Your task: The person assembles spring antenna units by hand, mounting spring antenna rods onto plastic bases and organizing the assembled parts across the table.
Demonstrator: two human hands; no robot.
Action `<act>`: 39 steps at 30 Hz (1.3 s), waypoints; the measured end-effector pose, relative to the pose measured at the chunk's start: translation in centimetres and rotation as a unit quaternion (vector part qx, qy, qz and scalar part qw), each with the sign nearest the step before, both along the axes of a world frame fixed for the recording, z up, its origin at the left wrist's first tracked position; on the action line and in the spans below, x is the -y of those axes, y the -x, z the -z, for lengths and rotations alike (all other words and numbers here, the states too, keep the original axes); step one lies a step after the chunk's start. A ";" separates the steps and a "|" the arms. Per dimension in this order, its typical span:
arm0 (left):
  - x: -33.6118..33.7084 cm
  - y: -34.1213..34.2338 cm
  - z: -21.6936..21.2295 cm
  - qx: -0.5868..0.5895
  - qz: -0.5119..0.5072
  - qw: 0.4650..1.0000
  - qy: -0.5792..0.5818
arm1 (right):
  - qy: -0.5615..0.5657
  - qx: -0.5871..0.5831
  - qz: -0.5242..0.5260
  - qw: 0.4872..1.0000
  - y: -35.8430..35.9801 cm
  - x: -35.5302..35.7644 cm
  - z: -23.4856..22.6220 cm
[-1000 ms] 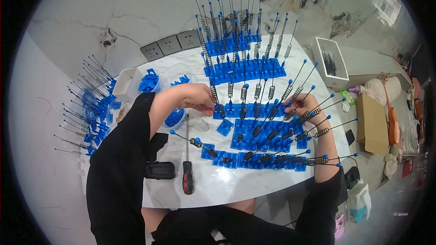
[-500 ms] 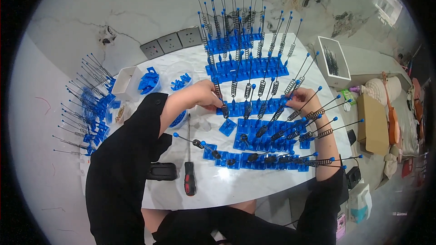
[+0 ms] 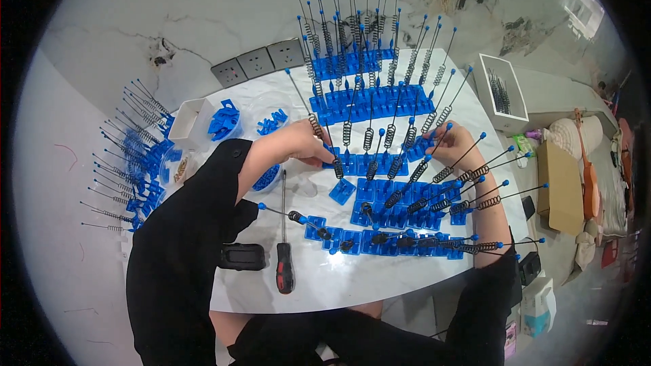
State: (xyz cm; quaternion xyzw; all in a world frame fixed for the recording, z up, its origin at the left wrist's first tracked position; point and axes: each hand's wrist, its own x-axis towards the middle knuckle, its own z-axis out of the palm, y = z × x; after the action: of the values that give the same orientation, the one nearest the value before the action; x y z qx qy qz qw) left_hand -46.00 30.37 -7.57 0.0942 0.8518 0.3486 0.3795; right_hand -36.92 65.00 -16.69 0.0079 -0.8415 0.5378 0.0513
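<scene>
Rows of blue plastic bases with thin black rods, coil springs and blue ball tips cover the middle of the white table. My left hand pinches one such spring rod at the left end of a row, its tip leaning up to the left. My right hand is curled around another spring rod at the right end of the same row. A single blue base lies loose just below my left hand.
More spring rods stand at the back and on the left. A red-and-black screwdriver and a black device lie near the front edge. A white box, a clear bowl of blue parts and a white tray ring the work.
My left hand has moved a little to the right, onto the row's end. My right hand has shifted slightly right and up. The rows lie as before.
</scene>
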 end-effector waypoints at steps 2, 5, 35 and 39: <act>1.0 0.1 0.4 -0.006 0.018 1.000 0.005 | -0.003 0.028 -0.008 1.000 -0.1 1.1 -1.1; 1.1 0.5 0.9 -0.141 0.136 0.976 0.094 | -0.036 0.028 -0.045 0.998 -0.8 2.0 -2.5; 1.6 -0.2 2.6 -0.260 0.214 0.941 -0.028 | -0.102 -0.009 -0.107 0.989 -1.6 2.2 -2.6; 1.0 -0.5 3.0 -0.257 0.165 0.952 -0.017 | -0.122 -0.007 -0.112 0.986 -1.8 2.8 -3.5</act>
State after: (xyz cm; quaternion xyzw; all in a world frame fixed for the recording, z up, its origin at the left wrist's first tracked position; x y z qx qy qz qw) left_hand -45.48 29.40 -10.57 0.3260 0.8871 0.2594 0.1987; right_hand -35.11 62.21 -13.20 0.1119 -0.8942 0.4335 -0.0048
